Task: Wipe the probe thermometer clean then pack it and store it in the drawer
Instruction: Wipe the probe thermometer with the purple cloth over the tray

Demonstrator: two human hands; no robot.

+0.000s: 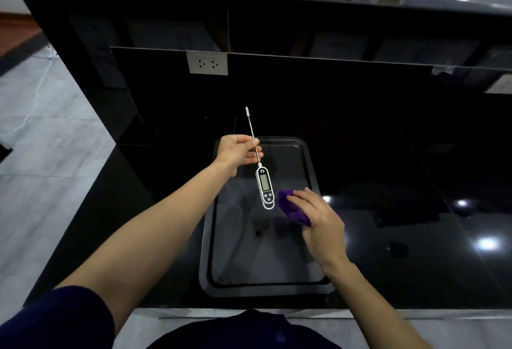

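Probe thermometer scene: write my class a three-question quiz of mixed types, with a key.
1. True or false: the left hand pinches the probe thermometer by its metal stem.
2. What does the right hand hold? A. purple cloth B. white sponge C. paper towel
3. Fill in: the thermometer hangs over a dark ____.

Key: 1 true. 2 A, the purple cloth. 3 tray.

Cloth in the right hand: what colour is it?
Purple; the cloth shows clearly in the head view, bunched in the right hand.
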